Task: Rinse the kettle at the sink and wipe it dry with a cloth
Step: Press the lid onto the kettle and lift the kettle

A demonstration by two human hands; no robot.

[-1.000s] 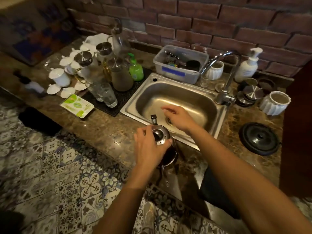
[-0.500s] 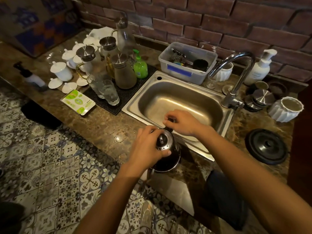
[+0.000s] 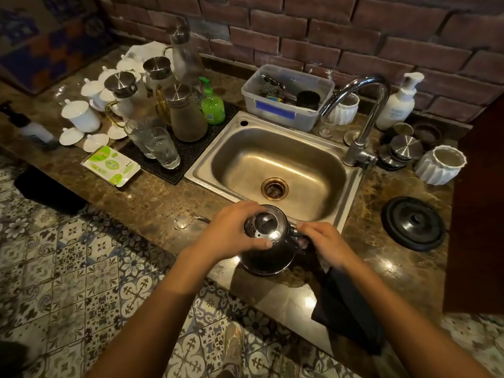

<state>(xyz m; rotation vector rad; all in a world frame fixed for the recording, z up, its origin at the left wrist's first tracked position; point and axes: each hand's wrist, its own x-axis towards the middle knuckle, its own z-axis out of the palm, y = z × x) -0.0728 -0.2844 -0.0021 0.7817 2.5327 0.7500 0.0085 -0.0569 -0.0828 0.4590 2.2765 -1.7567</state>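
A small dark steel kettle [image 3: 268, 252] with a shiny lid stands on the counter just in front of the sink [image 3: 275, 165]. My left hand [image 3: 231, 233] wraps around its top from the left, thumb across the lid's edge. From the right, my right hand [image 3: 326, 242] grips the kettle's handle side. A dark cloth [image 3: 346, 306] hangs over the counter edge below my right wrist. The curved tap [image 3: 365, 110] stands at the sink's right with no water running.
Glass carafes and tumblers [image 3: 161, 145] fill a black mat left of the sink, with white cups [image 3: 81, 115] and green soap [image 3: 212, 105] nearby. A plastic tub [image 3: 286, 96] sits behind the sink. A black round lid [image 3: 413, 223] and white ribbed pot [image 3: 441, 165] lie to the right.
My right hand left the sink basin and came back onto the kettle's right side. The kettle has turned and sits upright on the counter, with my left hand still on its top.
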